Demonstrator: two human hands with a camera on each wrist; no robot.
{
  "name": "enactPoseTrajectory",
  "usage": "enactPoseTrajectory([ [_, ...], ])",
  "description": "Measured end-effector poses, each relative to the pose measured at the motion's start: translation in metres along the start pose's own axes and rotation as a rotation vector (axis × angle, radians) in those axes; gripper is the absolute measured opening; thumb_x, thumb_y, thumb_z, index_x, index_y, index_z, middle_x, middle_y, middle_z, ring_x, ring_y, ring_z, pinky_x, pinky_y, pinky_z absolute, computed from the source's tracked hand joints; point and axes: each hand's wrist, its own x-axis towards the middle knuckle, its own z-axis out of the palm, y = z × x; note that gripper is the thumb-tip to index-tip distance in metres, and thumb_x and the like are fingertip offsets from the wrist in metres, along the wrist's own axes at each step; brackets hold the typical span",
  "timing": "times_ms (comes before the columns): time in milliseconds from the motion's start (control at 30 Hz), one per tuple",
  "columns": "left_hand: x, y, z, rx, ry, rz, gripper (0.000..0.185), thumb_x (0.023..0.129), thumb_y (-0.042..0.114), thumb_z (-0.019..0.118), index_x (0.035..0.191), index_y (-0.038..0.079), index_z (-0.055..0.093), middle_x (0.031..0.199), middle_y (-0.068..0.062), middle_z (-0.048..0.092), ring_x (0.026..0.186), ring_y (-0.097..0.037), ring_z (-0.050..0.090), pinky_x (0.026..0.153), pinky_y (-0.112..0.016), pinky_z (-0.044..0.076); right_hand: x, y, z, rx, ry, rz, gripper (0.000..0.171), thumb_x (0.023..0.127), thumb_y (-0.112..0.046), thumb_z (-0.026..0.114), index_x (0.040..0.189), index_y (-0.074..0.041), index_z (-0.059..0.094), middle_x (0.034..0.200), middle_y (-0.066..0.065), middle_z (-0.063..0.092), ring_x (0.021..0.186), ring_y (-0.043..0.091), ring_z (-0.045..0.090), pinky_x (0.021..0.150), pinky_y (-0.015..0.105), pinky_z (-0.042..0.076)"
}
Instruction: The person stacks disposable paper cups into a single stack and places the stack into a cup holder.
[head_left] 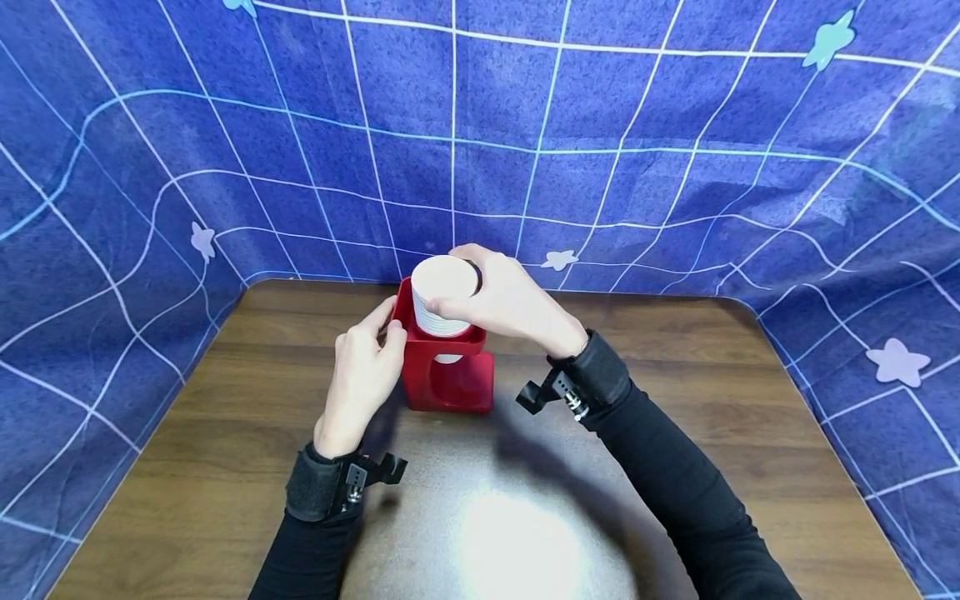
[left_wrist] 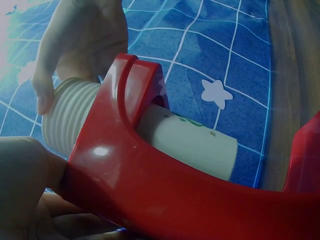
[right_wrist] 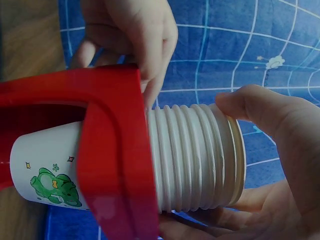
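The right hand [head_left: 513, 304] grips a ribbed stack of white paper cups [head_left: 442, 302] sunk in a glossy red plastic holder [head_left: 447, 371]; the left hand [head_left: 365, 375] clasps its edge; wooden table [head_left: 225, 433], blue gridded cloth [head_left: 600, 125] behind.

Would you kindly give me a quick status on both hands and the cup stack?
Left hand grips red holder at its top edge. Right hand grips stack of paper cups, seated through holder's top opening. Nothing in the way on the table.

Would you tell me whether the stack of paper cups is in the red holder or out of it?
In: the cup stack passes through the red holder, its bottom cup showing below the top plate.
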Motion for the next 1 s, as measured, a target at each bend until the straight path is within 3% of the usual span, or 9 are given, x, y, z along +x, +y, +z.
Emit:
enactPoseTrajectory([
  [133,0.001,-0.001,0.000,0.000,0.001,-0.001,0.043,0.104,0.018,0.047,0.145,0.009,0.059,0.134,-0.016,0.068,0.113,-0.032,0.071,0.095,-0.049,0.058,-0.001,0.002,0.004,0.003,0.004,-0.003,0.058,0.082,-0.048,0.081,0.127,-0.015,0.062,0.108,-0.003,0.070,0.096,0.013,0.065,0.079,0.033,0.056],
  [300,0.003,-0.003,0.001,0.031,0.027,-0.002,0.042,0.103,0.018,0.046,0.142,0.012,0.063,0.126,-0.015,0.073,0.106,-0.030,0.073,0.091,-0.050,0.058,0.000,0.006,0.009,-0.052,0.026,-0.039,0.047,0.081,-0.050,0.081,0.113,-0.018,0.068,0.098,-0.006,0.069,0.091,0.013,0.062,0.074,0.032,0.055],
  [567,0.004,-0.004,0.002,0.029,0.026,-0.001,0.042,0.103,0.017,0.047,0.142,0.011,0.062,0.127,-0.016,0.072,0.105,-0.031,0.073,0.092,-0.051,0.058,0.001,0.013,0.017,-0.103,0.050,-0.174,0.034,0.081,-0.046,0.082,0.093,-0.018,0.068,0.082,-0.006,0.067,0.078,0.013,0.061,0.065,0.031,0.051],
  [633,0.004,-0.003,0.002,0.024,0.021,-0.002,0.042,0.103,0.016,0.047,0.143,0.010,0.061,0.129,-0.017,0.071,0.107,-0.032,0.073,0.093,-0.051,0.058,0.001,0.016,0.018,-0.130,0.052,-0.207,0.033,0.081,-0.045,0.082,0.093,-0.017,0.068,0.081,-0.006,0.067,0.079,0.013,0.061,0.077,0.031,0.050],
  [767,0.003,-0.001,0.002,0.010,0.006,-0.011,0.043,0.104,0.016,0.047,0.144,0.008,0.060,0.133,-0.018,0.068,0.111,-0.033,0.071,0.097,-0.050,0.057,-0.002,0.017,0.021,-0.188,0.039,-0.160,0.046,0.082,-0.046,0.080,0.110,-0.011,0.069,0.102,0.001,0.072,0.109,0.021,0.056,0.099,0.043,0.038],
  [900,0.003,-0.001,0.002,0.010,0.005,-0.018,0.043,0.104,0.016,0.047,0.144,0.009,0.060,0.133,-0.017,0.069,0.111,-0.032,0.071,0.096,-0.050,0.056,-0.008,0.016,0.023,-0.228,0.024,-0.053,0.066,0.082,-0.050,0.078,0.132,-0.009,0.065,0.131,0.008,0.065,0.132,0.029,0.039,0.099,0.049,0.035],
  [1000,0.003,-0.002,0.002,0.015,0.008,-0.019,0.043,0.103,0.017,0.047,0.144,0.009,0.061,0.133,-0.016,0.069,0.112,-0.031,0.071,0.096,-0.050,0.056,-0.010,0.016,0.023,-0.225,0.019,-0.041,0.068,0.084,-0.049,0.078,0.136,-0.008,0.064,0.135,0.010,0.063,0.134,0.030,0.038,0.103,0.051,0.035],
])
